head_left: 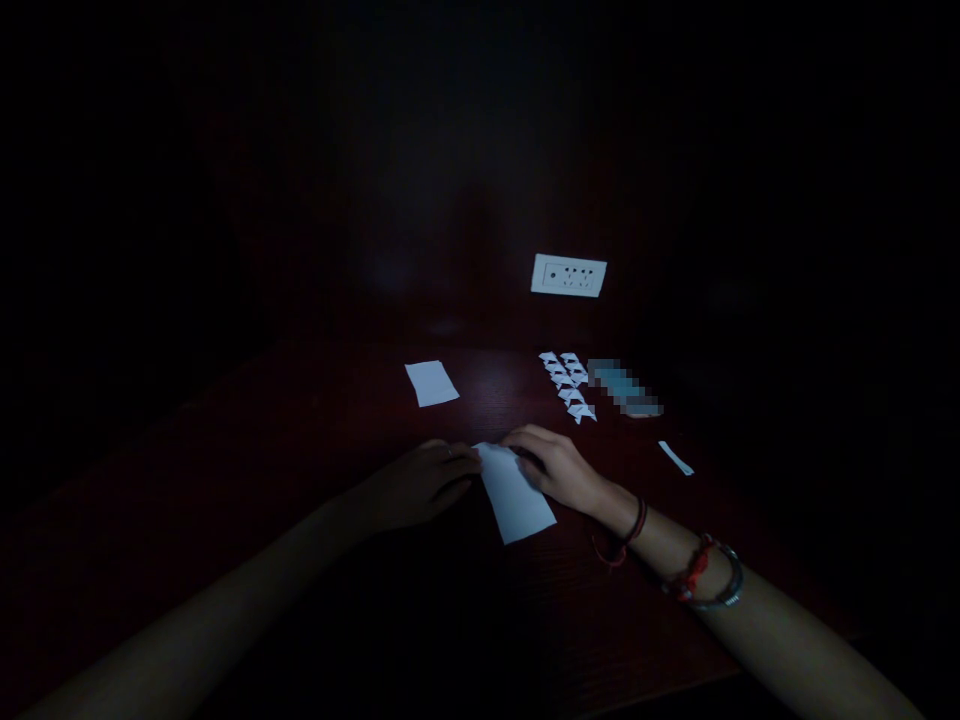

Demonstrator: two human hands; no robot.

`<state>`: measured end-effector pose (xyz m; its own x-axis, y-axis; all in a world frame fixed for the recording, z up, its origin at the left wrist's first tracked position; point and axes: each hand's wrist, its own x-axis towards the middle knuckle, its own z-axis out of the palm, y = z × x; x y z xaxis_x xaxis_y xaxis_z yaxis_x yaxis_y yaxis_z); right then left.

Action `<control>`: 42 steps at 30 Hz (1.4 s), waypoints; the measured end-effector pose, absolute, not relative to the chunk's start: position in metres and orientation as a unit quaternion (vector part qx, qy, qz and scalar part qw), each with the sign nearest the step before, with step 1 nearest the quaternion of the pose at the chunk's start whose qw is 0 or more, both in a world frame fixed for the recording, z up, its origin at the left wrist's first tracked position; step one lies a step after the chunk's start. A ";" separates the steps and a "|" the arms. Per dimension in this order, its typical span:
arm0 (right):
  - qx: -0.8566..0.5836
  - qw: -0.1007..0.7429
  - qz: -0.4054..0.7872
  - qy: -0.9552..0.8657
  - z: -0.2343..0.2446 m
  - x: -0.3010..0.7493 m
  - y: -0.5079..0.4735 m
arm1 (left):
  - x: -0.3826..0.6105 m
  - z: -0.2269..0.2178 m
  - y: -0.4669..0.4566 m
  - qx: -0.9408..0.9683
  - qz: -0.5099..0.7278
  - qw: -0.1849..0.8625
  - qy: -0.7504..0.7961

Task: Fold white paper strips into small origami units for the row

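Holding a white sheet [519, 500] at its far end with both hands, near the middle of a dark red-brown table [300, 440]. The sheet is lying flat, its long side running toward the person and angled slightly right.

Left hand [424, 485]: fingers are curling in narrow, tips touching the sheet's far left corner. Right hand [551, 465]: fingers are lying over the far right edge, also closed down on the paper. Both are gripping the sheet. Lighting is too dim to tell if that far edge is being lifted, folded or just pressed flat.

The right wrist is wearing a red thread band [636, 522] and, further up the forearm, a bangle with red thread [712, 578].

Other items on the table:
- a smaller white sheet [431, 383] is lying beyond the left hand, well apart from it
- a cluster of small folded white pieces [568, 385] is sitting beyond the right hand, in two rough rows
- a blurred-out object [624, 390] is sitting just beside that cluster on the right
- a thin white strip [676, 458] is lying to the right of the right hand

A white wall socket [568, 275] is showing on the dark wall behind the table. Everything else is sitting in shadow.
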<state>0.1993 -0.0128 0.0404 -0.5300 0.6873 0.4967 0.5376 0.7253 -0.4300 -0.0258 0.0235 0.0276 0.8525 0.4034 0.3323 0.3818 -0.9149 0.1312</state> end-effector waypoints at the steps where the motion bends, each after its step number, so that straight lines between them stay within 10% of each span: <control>1: -0.354 0.336 0.112 -0.865 0.041 0.199 -0.013 | -0.026 0.028 0.023 0.963 0.179 0.030 0.200; 42: -0.284 0.225 0.009 -0.932 0.029 0.196 -0.013 | -0.024 0.034 0.022 0.957 0.176 0.013 0.232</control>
